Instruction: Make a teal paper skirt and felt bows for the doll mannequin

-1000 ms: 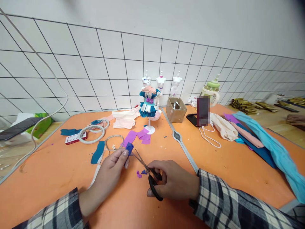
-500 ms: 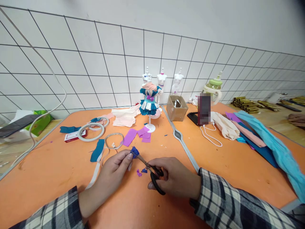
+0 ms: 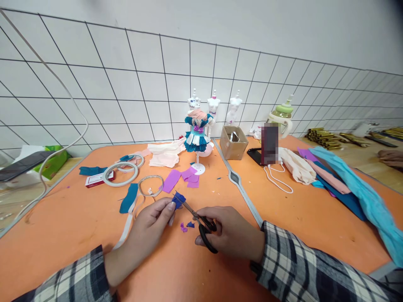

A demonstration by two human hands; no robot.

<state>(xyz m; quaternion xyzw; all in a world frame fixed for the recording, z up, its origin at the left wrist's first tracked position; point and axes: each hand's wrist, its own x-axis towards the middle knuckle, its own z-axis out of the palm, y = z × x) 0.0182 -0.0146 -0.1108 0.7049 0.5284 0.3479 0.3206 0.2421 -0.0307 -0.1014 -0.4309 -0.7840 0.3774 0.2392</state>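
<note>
Between thumb and fingers, my left hand [image 3: 154, 222] pinches a small crumpled piece of dark blue crepe paper [image 3: 179, 199]. My right hand [image 3: 229, 228] holds black-handled scissors [image 3: 206, 235], fingers in the loops. The blades point up and left and lie across the blue piece. Below them on the table are a small blue scrap [image 3: 190, 225] and a crinkled purple scrap [image 3: 183, 227]. Beyond my hands, a small dress form [image 3: 197, 136] wears a teal, white and pink paper dress with a purple bow.
Tape rolls [image 3: 120, 174] and a red-white box [image 3: 94, 179] lie left. Purple strips [image 3: 171, 181] and a teal strip [image 3: 129, 199] lie nearer. A cardboard box [image 3: 234, 142], a phone [image 3: 270, 143] and a bottle [image 3: 281, 117] stand behind. Crepe paper [image 3: 362, 184] lies right.
The scissor blades have shifted slightly up and left across the blue piece, their tip now showing above it. My left hand has hardly moved.
</note>
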